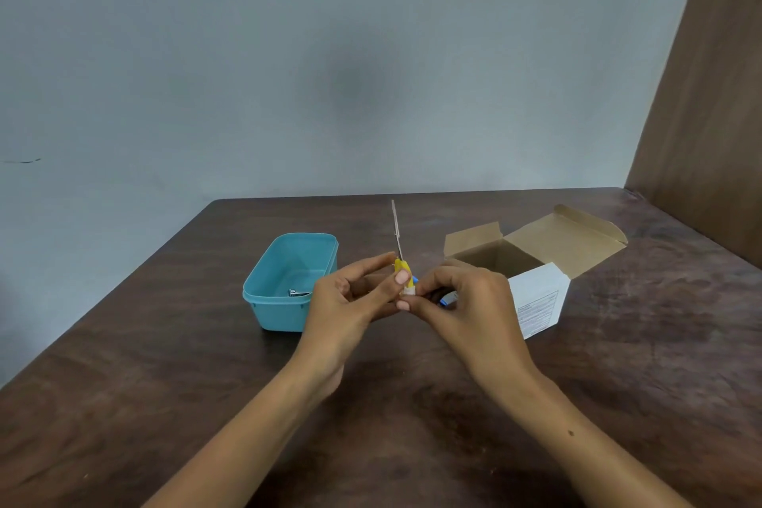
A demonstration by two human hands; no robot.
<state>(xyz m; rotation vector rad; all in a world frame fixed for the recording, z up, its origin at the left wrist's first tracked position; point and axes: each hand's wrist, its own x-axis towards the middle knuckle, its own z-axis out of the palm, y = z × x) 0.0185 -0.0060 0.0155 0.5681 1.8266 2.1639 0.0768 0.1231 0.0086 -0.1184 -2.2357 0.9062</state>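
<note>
Head view, both hands at centre. Pinching a yellow-handled tool point(402, 268) with left grip point(350, 301), thumb and fingertips on the yellow handle. Held upright above the table point(206, 384), thin blade pointing up and away, between teal tub point(297, 236) and cardboard box point(569, 239). Pinching the tool's lower end with right grip point(466, 305), around a small white piece point(408, 292). Also curled over something dark with blue bits, mostly hidden, cannot tell what.

Probably fitting or pulling off the white piece at the handle's base.

To do it well:
- Keep the left pinch firm on the handle, never on the blade.
- Aim the blade away from face and fingers.
- Twist or pull straight along the tool's axis, no sideways bending of the thin blade.
- Work low over the table to catch anything dropped.
- Avoid squeezing hard enough to flip the tool.

Likely home afterwards: tub, with a nail clipper point(299, 293) inside, or box, open with flaps spread.

Risk: white piece slipping from fingertips and rolling off.
</note>
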